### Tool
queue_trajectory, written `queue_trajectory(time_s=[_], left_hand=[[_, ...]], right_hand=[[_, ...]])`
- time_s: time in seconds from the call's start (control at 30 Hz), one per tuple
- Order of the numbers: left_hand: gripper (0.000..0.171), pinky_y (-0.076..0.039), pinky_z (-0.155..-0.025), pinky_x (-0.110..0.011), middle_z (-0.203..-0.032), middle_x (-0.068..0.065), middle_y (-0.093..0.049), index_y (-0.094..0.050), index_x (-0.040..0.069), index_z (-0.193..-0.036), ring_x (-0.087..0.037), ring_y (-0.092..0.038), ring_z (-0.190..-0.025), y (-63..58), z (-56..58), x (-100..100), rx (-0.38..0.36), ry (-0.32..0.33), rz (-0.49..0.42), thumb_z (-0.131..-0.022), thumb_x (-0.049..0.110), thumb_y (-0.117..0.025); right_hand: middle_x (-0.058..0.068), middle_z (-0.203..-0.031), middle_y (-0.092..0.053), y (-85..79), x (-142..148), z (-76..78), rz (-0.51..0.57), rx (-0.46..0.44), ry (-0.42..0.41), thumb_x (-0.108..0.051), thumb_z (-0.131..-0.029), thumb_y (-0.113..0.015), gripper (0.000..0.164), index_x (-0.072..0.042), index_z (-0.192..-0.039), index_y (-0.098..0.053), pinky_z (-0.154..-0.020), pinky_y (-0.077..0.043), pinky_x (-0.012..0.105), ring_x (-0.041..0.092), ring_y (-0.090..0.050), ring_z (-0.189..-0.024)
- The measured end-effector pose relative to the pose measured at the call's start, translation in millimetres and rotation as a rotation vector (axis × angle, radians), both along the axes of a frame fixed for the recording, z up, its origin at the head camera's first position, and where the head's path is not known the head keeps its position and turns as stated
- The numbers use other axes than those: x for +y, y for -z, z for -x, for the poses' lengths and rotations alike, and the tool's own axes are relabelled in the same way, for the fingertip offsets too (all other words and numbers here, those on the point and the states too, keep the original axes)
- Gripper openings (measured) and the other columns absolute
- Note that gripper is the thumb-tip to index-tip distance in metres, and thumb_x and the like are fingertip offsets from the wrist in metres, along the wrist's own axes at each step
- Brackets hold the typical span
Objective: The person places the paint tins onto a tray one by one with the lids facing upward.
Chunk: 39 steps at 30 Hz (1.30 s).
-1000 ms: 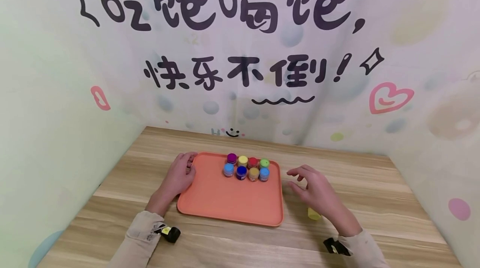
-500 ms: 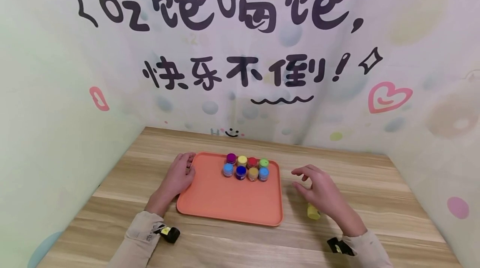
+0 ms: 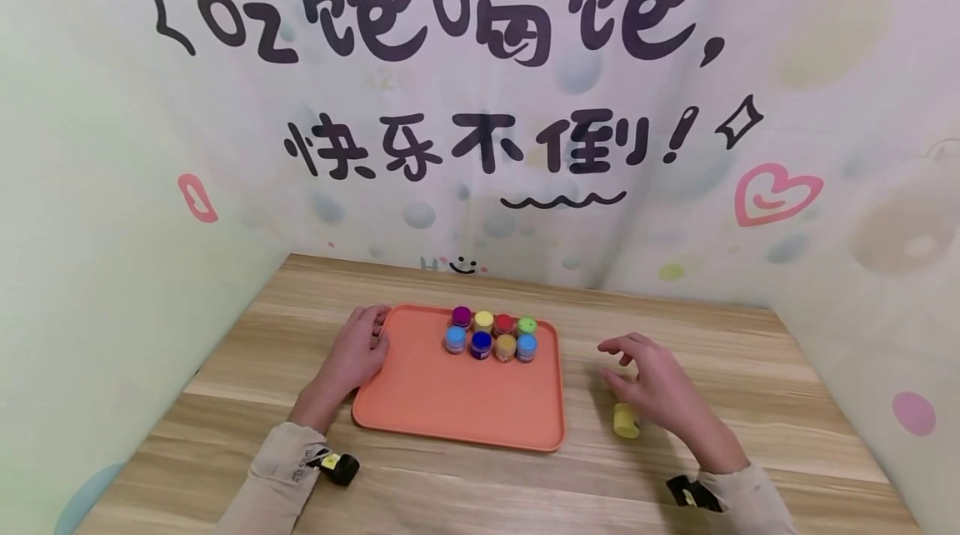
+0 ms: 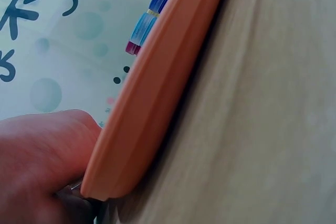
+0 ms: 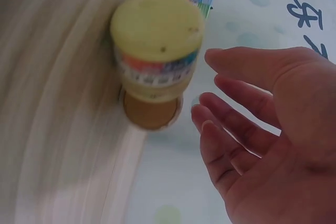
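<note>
My left hand (image 3: 360, 352) holds the left rim of an orange tray (image 3: 450, 402), thumb at the edge; in the left wrist view the hand (image 4: 47, 156) meets the tray's side wall (image 4: 152, 98), its fingertips mostly hidden. My right hand (image 3: 652, 381) hovers right of the tray with loosely bent fingers and nothing in them. Below it on the table is a small yellow paint jar (image 3: 626, 421). The right wrist view shows this yellow jar (image 5: 155, 45) apart from the fingertips, and behind it a jar with a brown lid (image 5: 151, 113), which the hand covers in the head view.
Several small paint jars stand in two rows at the tray's far right, among them a dark blue jar (image 3: 481, 345), a red jar (image 3: 504, 325) and a green jar (image 3: 527, 326). A printed cloth wall (image 3: 465, 227) borders the back of the wooden table (image 3: 480, 489).
My right hand has drawn rightward, away from the tray, and more of the yellow jar shows beneath it. The left hand, tray and jars stay where they were.
</note>
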<state>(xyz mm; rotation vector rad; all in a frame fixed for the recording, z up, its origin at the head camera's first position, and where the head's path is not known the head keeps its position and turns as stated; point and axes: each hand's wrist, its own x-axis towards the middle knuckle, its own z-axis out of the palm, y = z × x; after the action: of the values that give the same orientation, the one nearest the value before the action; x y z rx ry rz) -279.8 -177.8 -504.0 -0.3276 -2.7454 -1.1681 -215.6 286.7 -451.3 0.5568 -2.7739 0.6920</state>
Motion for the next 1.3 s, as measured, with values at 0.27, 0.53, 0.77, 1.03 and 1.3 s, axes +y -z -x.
queue_trajectory(time_s=[0.27, 0.53, 0.77, 1.03, 1.3], left_hand=[[0.044, -0.062, -0.095, -0.048, -0.134, -0.027, -0.059, -0.054, -0.008, -0.147, -0.036, -0.067, -0.116, 1.4, 0.7, 0, 0.011, -0.003, -0.004, -0.104, -0.002, -0.059], [0.044, -0.062, -0.095, -0.048, -0.134, -0.027, -0.058, -0.054, -0.008, -0.147, -0.037, -0.067, -0.118, 2.3, 0.0, -1, 0.001, -0.004, -0.009, -0.104, -0.002, -0.058], [0.044, -0.062, -0.095, -0.048, -0.134, -0.027, -0.059, -0.054, -0.008, -0.147, -0.037, -0.067, -0.117, 0.7, -0.6, 0, 0.001, -0.002, -0.004, -0.104, -0.001, -0.058], [0.044, -0.062, -0.096, -0.049, -0.132, -0.027, -0.058, -0.054, -0.008, -0.147, -0.037, -0.067, -0.117, 0.6, 0.5, 0, 0.005, -0.007, 0.008, -0.104, -0.001, -0.058], [0.043, -0.062, -0.096, -0.050, -0.133, -0.027, -0.058, -0.054, -0.007, -0.147, -0.037, -0.067, -0.118, 1.8, 1.4, 0, 0.004, -0.009, 0.003, -0.104, -0.001, -0.058]], right_hand=[[0.010, -0.104, -0.075, 5.2, 12, -3.8, -0.032, -0.020, 0.010, -0.006, -0.089, -0.086, 0.031, -0.003, -0.118, -0.078, -0.075, -0.059, 0.040, 0.020, -0.067, -0.089], [0.005, -0.100, -0.074, 8.7, 16, -6.8, -0.046, -0.046, 0.015, -0.011, -0.090, -0.085, 0.030, -0.003, -0.118, -0.078, -0.074, -0.060, 0.036, 0.017, -0.069, -0.087], [0.000, -0.093, -0.070, 7.0, 15, -6.8, -0.048, -0.121, 0.025, -0.016, -0.094, -0.083, 0.031, 0.000, -0.120, -0.075, -0.072, -0.057, 0.029, 0.011, -0.066, -0.083], [0.001, -0.097, -0.073, 7.5, 17, -5.7, -0.048, -0.151, 0.021, -0.018, -0.096, -0.081, 0.033, 0.001, -0.122, -0.074, -0.073, -0.057, 0.029, 0.011, -0.067, -0.086], [0.003, -0.100, -0.074, 7.9, 19, -6.2, -0.042, -0.190, 0.017, -0.021, -0.097, -0.081, 0.037, 0.002, -0.125, -0.072, -0.075, -0.059, 0.033, 0.013, -0.070, -0.087]])
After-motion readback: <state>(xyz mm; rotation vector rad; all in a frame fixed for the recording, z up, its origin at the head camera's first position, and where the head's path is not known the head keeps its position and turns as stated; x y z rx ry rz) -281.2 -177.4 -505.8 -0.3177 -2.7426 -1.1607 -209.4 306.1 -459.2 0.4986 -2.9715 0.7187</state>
